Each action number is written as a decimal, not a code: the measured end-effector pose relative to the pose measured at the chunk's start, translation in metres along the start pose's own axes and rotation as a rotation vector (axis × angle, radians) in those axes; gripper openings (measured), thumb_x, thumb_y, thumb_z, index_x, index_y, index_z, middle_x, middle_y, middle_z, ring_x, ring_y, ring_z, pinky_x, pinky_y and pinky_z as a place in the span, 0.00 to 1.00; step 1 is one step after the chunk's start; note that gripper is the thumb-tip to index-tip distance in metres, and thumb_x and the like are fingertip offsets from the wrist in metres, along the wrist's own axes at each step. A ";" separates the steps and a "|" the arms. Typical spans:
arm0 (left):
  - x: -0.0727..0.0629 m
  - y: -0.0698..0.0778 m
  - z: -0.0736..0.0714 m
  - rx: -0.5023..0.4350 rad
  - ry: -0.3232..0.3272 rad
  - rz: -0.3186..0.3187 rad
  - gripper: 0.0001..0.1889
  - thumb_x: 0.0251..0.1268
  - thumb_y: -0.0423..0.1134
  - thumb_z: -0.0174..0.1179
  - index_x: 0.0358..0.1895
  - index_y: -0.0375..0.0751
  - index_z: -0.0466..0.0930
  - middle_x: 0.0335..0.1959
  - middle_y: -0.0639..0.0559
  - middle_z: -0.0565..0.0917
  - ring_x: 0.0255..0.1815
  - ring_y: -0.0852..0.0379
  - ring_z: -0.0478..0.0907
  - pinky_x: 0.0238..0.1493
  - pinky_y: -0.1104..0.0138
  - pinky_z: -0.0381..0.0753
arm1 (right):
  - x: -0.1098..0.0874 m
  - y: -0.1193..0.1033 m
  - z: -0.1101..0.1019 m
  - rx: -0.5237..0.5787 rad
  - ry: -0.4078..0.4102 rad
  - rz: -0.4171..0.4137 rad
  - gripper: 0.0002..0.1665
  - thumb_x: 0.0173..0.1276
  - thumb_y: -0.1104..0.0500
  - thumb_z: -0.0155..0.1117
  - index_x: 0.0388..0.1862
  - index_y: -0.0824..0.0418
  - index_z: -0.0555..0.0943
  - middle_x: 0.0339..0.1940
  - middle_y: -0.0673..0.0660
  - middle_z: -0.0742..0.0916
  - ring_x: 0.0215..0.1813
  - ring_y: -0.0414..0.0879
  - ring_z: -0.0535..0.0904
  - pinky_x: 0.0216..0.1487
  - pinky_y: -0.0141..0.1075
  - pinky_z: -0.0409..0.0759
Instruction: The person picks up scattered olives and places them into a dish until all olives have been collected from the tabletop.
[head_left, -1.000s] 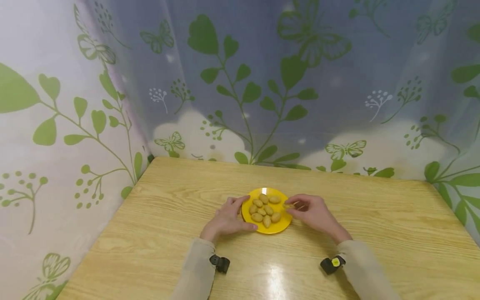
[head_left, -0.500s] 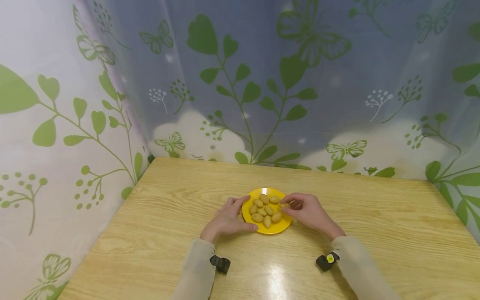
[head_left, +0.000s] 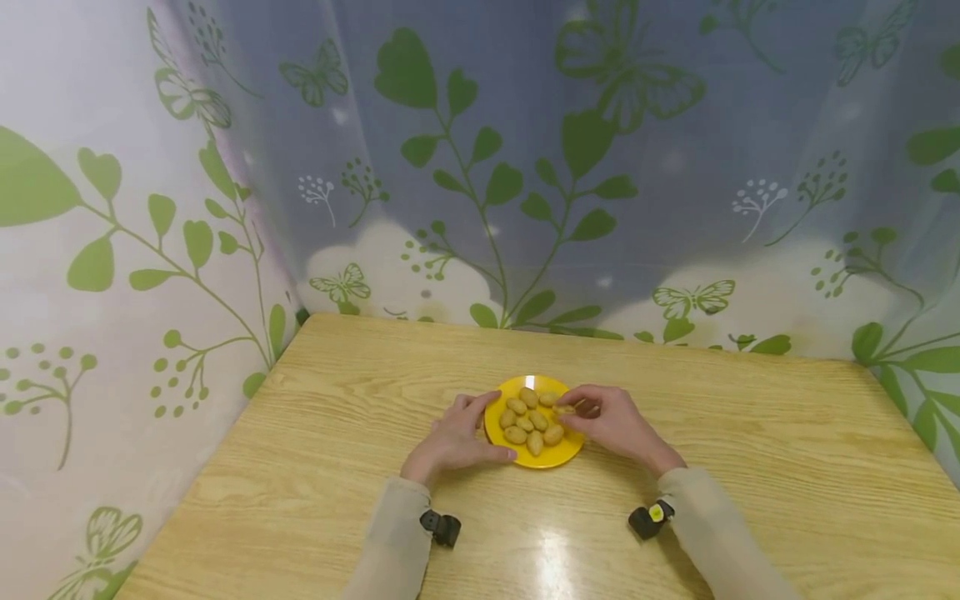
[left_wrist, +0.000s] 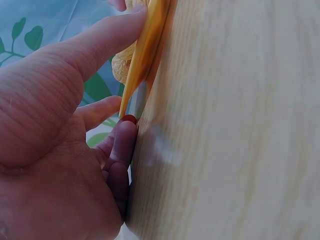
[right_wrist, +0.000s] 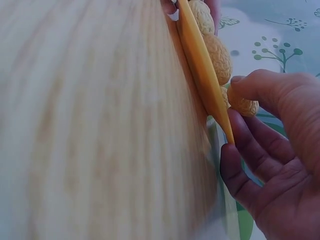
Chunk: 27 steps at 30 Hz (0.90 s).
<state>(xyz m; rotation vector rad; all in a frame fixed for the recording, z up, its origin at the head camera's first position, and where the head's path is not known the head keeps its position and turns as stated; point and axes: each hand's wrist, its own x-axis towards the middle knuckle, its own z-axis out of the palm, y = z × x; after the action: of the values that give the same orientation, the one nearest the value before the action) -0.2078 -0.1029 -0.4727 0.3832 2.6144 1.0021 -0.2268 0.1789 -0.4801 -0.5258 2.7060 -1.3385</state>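
A round yellow plate point(head_left: 557, 457) bears several tan, rough-shelled walnuts point(head_left: 537, 420) spread over its middle. At its left side my left hand point(head_left: 452, 442) grips the rim; in the left wrist view the thumb lies over the plate's edge point(left_wrist: 146, 47) and other fingers are at its underside. From the right, my right hand point(head_left: 615, 423) pinches one walnut point(right_wrist: 244, 104) between thumb and fingers, just inside the plate's right rim. In the right wrist view, lower fingers of that hand reach the rim, and this walnut sits close beside the others. The fingers partly hide it in the head view.
The plate stands on a wood-grain table point(head_left: 360, 367). A curtain point(head_left: 480, 250) printed with green leaves and butterflies hangs behind the table and along its left side. Each forearm wears a small black wrist camera point(head_left: 442, 528) over a beige sleeve point(head_left: 393, 533).
My right hand has moved left over the plate's right rim with the walnut pinched in it, bringing it nearer the other walnuts. My left hand and the plate have stayed put.
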 end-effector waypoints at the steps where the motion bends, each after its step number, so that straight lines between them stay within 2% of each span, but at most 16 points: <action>1: 0.000 0.000 0.000 0.001 0.001 0.000 0.51 0.54 0.59 0.74 0.81 0.56 0.59 0.70 0.41 0.68 0.70 0.39 0.68 0.68 0.42 0.65 | 0.000 0.000 0.000 -0.001 -0.002 0.000 0.12 0.66 0.55 0.74 0.48 0.52 0.89 0.47 0.53 0.91 0.42 0.43 0.84 0.42 0.33 0.83; 6: 0.001 0.000 0.000 0.000 -0.001 0.010 0.51 0.54 0.59 0.74 0.81 0.55 0.59 0.69 0.41 0.68 0.70 0.40 0.67 0.68 0.42 0.65 | 0.001 0.001 0.000 -0.010 -0.012 -0.002 0.11 0.66 0.55 0.73 0.48 0.50 0.89 0.47 0.51 0.91 0.43 0.42 0.83 0.43 0.33 0.82; 12: 0.001 0.001 0.001 0.000 -0.005 0.019 0.51 0.54 0.59 0.74 0.81 0.55 0.59 0.69 0.42 0.68 0.70 0.41 0.68 0.67 0.43 0.66 | -0.002 0.000 -0.002 -0.018 -0.005 -0.022 0.12 0.66 0.57 0.73 0.48 0.54 0.89 0.47 0.52 0.91 0.43 0.41 0.84 0.44 0.32 0.83; 21: 0.003 0.000 0.002 0.011 -0.005 0.022 0.51 0.54 0.59 0.74 0.81 0.55 0.59 0.68 0.42 0.68 0.69 0.41 0.68 0.67 0.44 0.66 | -0.007 -0.002 -0.007 -0.005 -0.015 -0.001 0.14 0.67 0.55 0.73 0.50 0.55 0.88 0.48 0.52 0.91 0.45 0.44 0.86 0.46 0.33 0.84; 27: 0.000 -0.002 0.001 0.014 -0.009 0.017 0.52 0.54 0.60 0.74 0.81 0.55 0.59 0.68 0.42 0.68 0.70 0.42 0.68 0.67 0.45 0.67 | -0.016 -0.003 -0.016 -0.031 0.013 -0.006 0.13 0.69 0.56 0.71 0.51 0.55 0.88 0.50 0.53 0.91 0.48 0.45 0.86 0.47 0.33 0.84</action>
<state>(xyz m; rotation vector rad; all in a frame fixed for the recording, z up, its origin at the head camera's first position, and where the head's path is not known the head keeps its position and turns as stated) -0.2075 -0.1037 -0.4749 0.4128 2.6153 0.9858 -0.2142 0.1946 -0.4691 -0.5299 2.7418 -1.3086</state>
